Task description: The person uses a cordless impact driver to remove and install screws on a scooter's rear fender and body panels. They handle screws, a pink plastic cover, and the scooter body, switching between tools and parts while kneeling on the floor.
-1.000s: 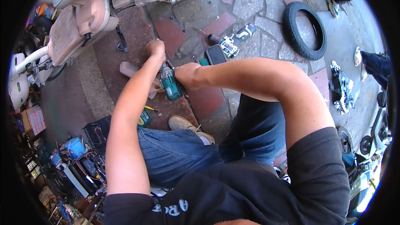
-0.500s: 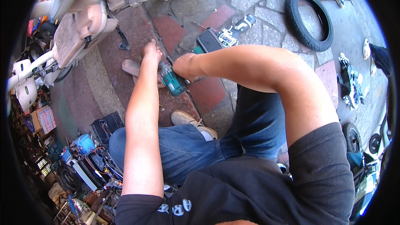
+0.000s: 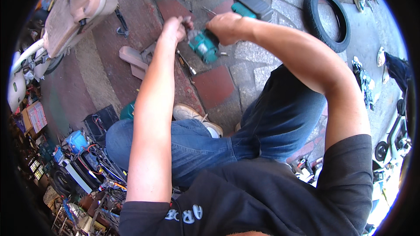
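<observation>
My right hand is wrapped round the grip of a teal and black cordless driver. Its dark battery base sticks out beyond that hand. Just left of the driver's front end is my left hand, fingers curled together and somewhat blurred; what they hold, if anything, does not show. Below the driver, a slim metal rod-like tool lies on the paving. Beside my left forearm rests a pinkish-beige plastic part, partly hidden by the arm. A thin rod pokes out near my right hand.
A pale scooter frame stands at the upper left. A black tyre lies at the upper right. Boxes, cables and a blue container crowd the lower left. My shoe is planted on the stone paving.
Both hands and the driver have moved up and away from me, the driver slightly right. The rod-like tool on the ground now shows. The white-and-black power tool is out of sight.
</observation>
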{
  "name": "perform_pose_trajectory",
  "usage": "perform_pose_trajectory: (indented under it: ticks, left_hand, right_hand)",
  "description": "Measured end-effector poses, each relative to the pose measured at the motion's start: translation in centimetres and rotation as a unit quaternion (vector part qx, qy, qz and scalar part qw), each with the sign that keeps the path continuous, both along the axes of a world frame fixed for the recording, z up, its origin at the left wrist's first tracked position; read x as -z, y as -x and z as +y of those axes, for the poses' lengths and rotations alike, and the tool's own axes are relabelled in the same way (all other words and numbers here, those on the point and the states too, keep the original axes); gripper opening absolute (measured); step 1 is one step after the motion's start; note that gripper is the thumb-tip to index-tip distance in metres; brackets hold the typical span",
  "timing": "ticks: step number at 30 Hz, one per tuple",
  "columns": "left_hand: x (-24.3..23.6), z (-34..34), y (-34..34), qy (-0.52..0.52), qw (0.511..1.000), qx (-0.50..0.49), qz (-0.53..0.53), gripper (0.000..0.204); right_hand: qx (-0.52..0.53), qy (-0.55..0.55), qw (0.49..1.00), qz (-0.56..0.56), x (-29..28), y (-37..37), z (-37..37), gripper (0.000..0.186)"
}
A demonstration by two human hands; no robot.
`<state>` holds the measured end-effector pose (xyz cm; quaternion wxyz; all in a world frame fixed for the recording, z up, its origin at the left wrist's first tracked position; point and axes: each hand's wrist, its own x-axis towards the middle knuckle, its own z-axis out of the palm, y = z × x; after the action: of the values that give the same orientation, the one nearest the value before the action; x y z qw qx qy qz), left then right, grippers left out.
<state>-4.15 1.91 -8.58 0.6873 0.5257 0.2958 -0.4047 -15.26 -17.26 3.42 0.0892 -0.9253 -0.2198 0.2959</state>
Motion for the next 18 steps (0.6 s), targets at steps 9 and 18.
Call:
perform_pose_trajectory:
  ticks: [9, 18]
  left_hand:
    - [-6.3, -6.2, -2.6, 0.263, 0.957, 0.114, -0.051, 0.033]
    - [-2.1, -3.5, -7.0, 0.133, 0.975, 0.059, -0.170, 0.035]
  right_hand:
    - [0.097, -0.060, 0.978, -0.176, -0.8, 0.3, -8.7, 0.035]
    - [0.109, -0.097, 0.984, -0.100, -4.6, 3.1, -12.2, 0.055]
